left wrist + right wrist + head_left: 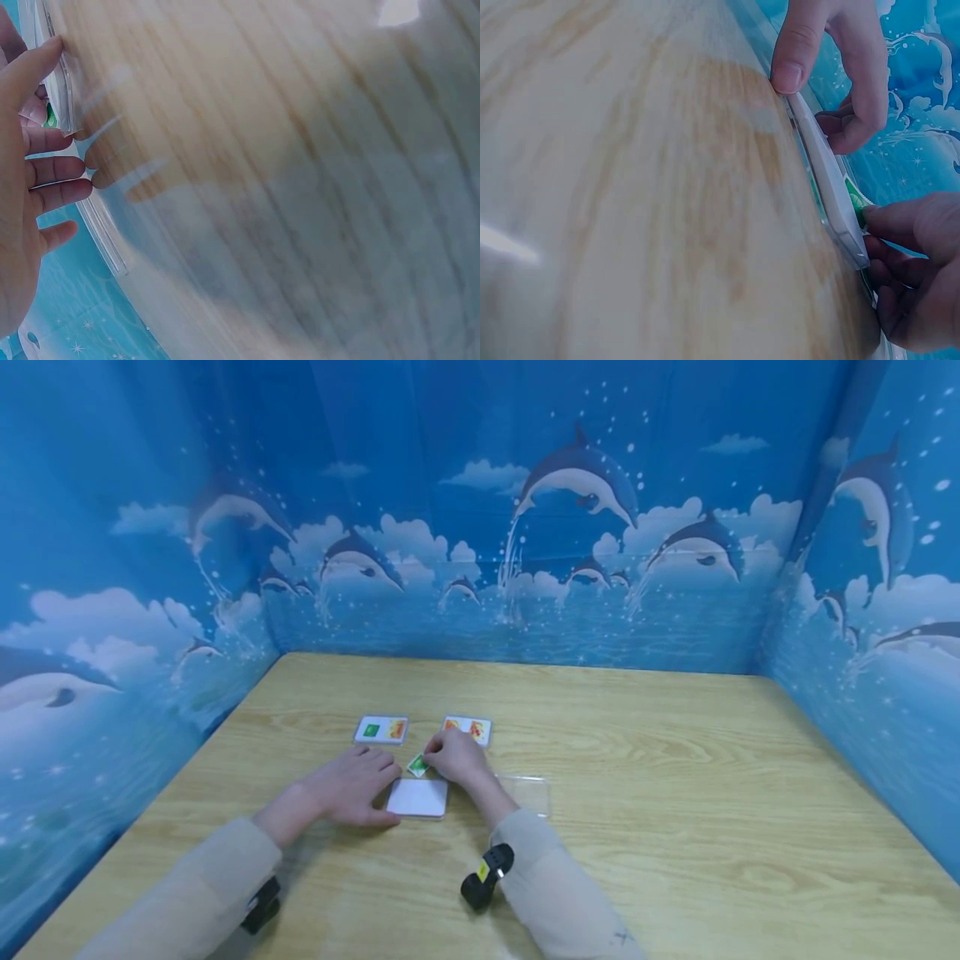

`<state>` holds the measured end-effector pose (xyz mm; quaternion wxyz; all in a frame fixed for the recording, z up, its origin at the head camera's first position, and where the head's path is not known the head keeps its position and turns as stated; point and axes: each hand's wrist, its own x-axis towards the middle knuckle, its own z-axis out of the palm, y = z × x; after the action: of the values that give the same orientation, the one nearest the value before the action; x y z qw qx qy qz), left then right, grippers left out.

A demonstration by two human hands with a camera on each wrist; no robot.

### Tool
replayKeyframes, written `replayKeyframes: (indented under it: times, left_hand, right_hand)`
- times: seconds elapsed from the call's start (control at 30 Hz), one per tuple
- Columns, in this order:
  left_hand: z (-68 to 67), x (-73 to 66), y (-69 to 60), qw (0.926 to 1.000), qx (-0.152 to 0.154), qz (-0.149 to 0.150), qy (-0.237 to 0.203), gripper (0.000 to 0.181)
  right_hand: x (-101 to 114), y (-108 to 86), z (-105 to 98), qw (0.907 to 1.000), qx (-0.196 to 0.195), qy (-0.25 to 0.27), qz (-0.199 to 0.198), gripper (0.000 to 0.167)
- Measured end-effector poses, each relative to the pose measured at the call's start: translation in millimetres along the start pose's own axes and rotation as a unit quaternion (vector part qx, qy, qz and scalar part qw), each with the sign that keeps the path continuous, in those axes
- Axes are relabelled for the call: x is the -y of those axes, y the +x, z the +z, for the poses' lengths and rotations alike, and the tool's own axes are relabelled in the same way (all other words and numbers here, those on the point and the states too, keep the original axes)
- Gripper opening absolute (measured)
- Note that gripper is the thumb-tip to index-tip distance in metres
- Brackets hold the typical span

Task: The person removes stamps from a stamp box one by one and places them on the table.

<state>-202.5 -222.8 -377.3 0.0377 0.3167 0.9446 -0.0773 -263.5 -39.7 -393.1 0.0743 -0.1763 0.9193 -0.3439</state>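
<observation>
On the table [712, 818], a green card [417, 767] pinched by the right hand [456, 756], a white case [417, 798] gripped at one side by the left hand [356, 785], picture cards [382, 730] laid beyond.

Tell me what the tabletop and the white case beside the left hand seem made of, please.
The tabletop looks like wood or printed laminate, smooth and glossy: grain lines and, in the wrist views, reflections. The white case is probably hard plastic, glossy, its rim looking transparent in the right wrist view; its white face may be card.
</observation>
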Motion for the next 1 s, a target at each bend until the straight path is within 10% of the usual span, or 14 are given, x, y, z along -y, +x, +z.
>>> replayKeyframes:
  times: [1.0]
  left_hand:
    - [-0.5, -1.2, 0.8, 0.9998, -0.001, -0.012, -0.014, 0.071]
  right_hand:
    - [-4.3, -0.3, -6.3, 0.9976, -0.059, 0.034, 0.004, 0.008]
